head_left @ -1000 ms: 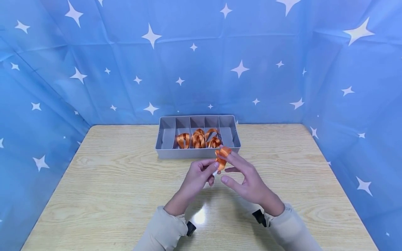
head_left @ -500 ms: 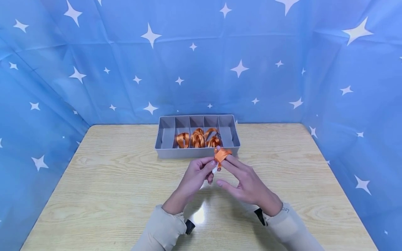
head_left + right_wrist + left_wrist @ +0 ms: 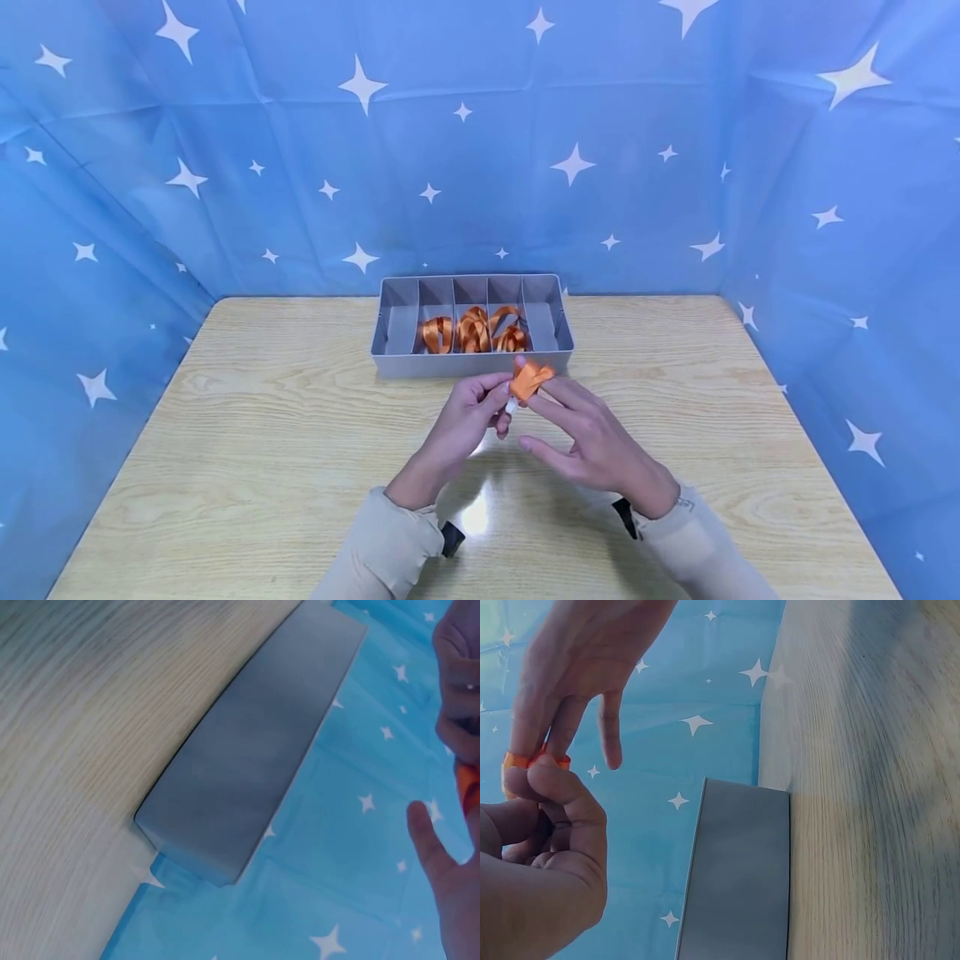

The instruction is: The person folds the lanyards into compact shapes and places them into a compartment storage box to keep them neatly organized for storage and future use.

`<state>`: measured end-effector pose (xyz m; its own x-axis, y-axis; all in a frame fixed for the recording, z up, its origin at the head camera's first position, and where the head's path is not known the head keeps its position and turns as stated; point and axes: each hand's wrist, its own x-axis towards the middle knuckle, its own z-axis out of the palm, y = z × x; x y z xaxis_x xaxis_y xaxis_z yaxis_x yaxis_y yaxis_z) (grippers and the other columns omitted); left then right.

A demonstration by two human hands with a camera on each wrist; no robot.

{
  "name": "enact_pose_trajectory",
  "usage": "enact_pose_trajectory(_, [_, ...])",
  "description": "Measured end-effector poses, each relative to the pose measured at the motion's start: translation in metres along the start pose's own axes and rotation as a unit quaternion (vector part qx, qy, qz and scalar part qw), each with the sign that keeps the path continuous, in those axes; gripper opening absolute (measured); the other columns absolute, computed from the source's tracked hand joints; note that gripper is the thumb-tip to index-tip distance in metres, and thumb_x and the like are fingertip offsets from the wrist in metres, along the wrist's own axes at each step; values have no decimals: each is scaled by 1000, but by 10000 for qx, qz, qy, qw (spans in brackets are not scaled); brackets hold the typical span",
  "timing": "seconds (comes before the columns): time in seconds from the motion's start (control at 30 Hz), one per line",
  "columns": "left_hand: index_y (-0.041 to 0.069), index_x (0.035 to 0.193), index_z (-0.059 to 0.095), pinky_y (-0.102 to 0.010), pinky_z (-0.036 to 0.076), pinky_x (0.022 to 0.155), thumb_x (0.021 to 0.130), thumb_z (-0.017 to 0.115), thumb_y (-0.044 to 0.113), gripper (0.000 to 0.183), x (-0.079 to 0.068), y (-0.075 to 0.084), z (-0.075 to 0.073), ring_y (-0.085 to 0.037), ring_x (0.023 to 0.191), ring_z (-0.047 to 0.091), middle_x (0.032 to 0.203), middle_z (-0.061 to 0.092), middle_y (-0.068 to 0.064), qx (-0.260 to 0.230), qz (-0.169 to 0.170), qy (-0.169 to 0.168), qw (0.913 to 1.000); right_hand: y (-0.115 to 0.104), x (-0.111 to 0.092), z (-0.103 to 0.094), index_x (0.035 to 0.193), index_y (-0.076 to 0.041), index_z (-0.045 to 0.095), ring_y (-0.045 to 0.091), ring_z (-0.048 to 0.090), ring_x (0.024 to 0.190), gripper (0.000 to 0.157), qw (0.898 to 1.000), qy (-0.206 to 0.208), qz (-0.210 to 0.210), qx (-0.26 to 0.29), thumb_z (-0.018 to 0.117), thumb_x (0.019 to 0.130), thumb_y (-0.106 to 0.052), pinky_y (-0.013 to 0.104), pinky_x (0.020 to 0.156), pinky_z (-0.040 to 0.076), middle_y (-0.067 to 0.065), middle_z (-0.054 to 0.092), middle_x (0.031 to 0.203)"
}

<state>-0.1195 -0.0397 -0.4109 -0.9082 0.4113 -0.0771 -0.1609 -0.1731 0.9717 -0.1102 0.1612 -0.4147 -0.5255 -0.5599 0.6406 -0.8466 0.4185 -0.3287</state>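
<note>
In the head view, my left hand (image 3: 467, 418) pinches an orange satin ribbon (image 3: 529, 379) between thumb and fingers. A small white piece (image 3: 512, 406) shows just below the ribbon at those fingertips. My right hand (image 3: 600, 442) is on the other side, its straight fingers inside the loop of ribbon, thumb held apart below. The left wrist view has the ribbon (image 3: 514, 766) around two extended right-hand fingers, with the left fingertips pressed at its lower edge. Only a sliver of the ribbon (image 3: 468, 784) appears at the right edge of the right wrist view.
Behind the hands stands a grey divided box (image 3: 450, 366). Its three middle compartments hold orange ribbon coils (image 3: 473, 331); the two end ones are bare. The box rests on a wood-grain table (image 3: 262, 433), with a blue star-patterned curtain (image 3: 480, 183) around the far sides.
The ribbon at the fingertips has shifted, from a loop with a hanging length to a flatter crossed band. My right hand has moved slightly left and down; my left hand keeps its pinch.
</note>
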Motion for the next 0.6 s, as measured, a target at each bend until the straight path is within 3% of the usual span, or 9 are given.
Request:
enact_pose_trajectory(0.2, [-8, 119, 62, -24, 46, 59, 107, 44, 21, 36, 0, 0, -1, -10, 58, 48, 80, 55, -1, -266, -45, 16, 9996, -2, 2, -4, 132, -5, 64, 28, 56, 123, 49, 9998, -49, -107, 180, 60, 99, -41, 30, 106, 40, 13, 52, 145])
enact_pose_trajectory(0.33, [-5, 111, 67, -24, 45, 57, 103, 54, 28, 37, 0, 2, 0, -11, 55, 48, 77, 60, 1, -82, 36, 118, 9999, -3, 2, -5, 131, -6, 65, 26, 57, 122, 48, 9998, -201, -40, 33, 59, 99, -42, 40, 102, 43, 11, 56, 142])
enact_pose_trajectory(0.47, [1, 115, 71, -23, 43, 57, 97, 66, 28, 32, 2, 2, 2, -11, 57, 47, 82, 66, 2, 316, 61, 156, 9994, -3, 2, -6, 130, -7, 66, 24, 59, 119, 48, 9990, -419, 74, -167, 57, 100, -44, 48, 103, 40, 10, 58, 139])
enact_pose_trajectory(0.6, [2, 116, 71, -23, 42, 57, 96, 67, 25, 31, 3, 0, 3, -12, 58, 46, 85, 68, 1, 341, 39, 168, 9993, -4, 3, -5, 130, -8, 66, 22, 60, 115, 46, 9975, -563, 49, -417, 53, 102, -43, 49, 103, 38, 10, 59, 137])
